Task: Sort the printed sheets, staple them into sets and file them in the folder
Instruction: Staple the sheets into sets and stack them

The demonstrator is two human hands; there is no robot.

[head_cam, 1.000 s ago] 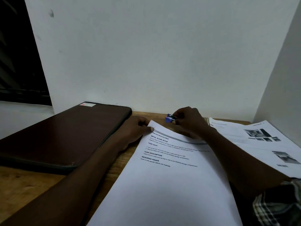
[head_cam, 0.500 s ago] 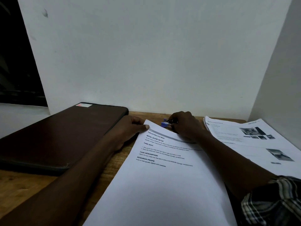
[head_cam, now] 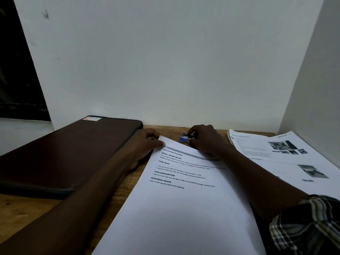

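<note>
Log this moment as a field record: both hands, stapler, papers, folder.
left hand: pinches the top left corner of the front sheets
right hand: grips the blue stapler at those sheets' top edge
second pile: on the right, printed with photos
folder: dark, closed, flat on the left
table: wood
</note>
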